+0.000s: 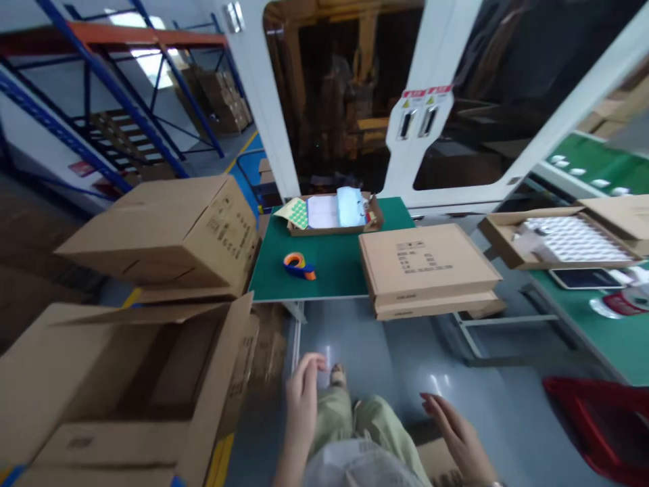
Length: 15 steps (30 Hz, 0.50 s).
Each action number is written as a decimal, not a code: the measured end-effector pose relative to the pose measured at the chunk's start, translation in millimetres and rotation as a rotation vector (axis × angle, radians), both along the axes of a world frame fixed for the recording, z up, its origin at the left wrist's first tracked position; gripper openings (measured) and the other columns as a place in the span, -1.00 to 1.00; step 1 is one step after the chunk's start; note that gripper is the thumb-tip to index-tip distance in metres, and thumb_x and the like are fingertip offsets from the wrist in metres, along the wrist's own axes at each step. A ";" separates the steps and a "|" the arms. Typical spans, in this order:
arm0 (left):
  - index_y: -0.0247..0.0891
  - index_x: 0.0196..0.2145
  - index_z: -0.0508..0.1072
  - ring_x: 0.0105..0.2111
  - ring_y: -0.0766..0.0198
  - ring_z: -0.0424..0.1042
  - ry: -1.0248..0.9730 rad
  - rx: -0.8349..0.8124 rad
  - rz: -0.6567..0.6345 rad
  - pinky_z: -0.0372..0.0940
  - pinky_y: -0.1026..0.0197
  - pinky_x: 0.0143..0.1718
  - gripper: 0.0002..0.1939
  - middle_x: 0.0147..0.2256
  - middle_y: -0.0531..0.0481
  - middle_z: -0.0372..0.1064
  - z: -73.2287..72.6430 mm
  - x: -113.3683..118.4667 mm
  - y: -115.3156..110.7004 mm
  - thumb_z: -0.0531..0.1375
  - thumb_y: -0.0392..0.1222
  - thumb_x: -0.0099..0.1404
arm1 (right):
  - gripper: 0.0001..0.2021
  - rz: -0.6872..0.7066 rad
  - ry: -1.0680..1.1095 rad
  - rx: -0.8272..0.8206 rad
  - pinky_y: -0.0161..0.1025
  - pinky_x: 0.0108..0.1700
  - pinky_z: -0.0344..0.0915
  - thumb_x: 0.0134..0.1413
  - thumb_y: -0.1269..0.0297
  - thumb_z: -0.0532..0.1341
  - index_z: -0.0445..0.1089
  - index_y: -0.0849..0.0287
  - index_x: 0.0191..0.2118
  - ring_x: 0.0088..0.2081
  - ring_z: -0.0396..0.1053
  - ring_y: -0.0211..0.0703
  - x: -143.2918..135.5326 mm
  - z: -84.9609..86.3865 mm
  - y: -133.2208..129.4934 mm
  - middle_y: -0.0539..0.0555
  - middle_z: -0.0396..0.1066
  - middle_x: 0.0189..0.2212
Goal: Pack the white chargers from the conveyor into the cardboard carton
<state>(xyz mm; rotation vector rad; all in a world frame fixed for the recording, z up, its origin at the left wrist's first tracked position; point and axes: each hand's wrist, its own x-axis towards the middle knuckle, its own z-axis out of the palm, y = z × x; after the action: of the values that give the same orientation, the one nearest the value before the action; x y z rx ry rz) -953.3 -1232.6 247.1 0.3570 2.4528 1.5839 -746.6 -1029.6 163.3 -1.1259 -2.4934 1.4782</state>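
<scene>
My left hand (303,396) hangs in the air in front of the green table, its fingers loosely bent and nothing in them. Lower right, my right hand (453,431) is held out with its fingers stretched, also empty. Closest ahead of both hands are two flat cardboard boxes (430,264), one stacked on the other and jutting past the table's front edge. On the green table (324,287) lies a roll of orange and blue tape (299,265). Behind it, a shallow cardboard tray (329,231) holds papers, a light-blue sheet and a sheet of green round stickers (298,213).
At left stand a large open carton (122,379) and a closed carton (167,237). A white-framed machine (405,155) rises behind the table. At right, another green table (603,331) bears a tray of white parts (575,238) and a phone (591,279). A red stool (598,419) stands nearby.
</scene>
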 end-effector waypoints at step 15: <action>-0.09 -0.09 0.32 -0.10 -0.02 0.34 -0.638 -0.075 -0.332 0.27 -0.01 -0.15 -0.49 -0.18 -0.08 0.38 -94.5 -104.1 277.7 0.16 0.10 -0.01 | -0.58 -1.041 0.322 0.089 -0.04 -0.14 0.29 0.00 -0.07 0.07 0.31 0.21 -0.21 -0.13 0.31 -0.04 -36.8 -35.1 287.1 0.13 0.36 -0.20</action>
<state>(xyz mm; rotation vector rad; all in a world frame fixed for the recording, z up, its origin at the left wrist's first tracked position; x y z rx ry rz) -1057.4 -954.9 152.5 0.1908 1.8468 1.2207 -783.4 -742.5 128.2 -1.6102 -1.3320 1.0683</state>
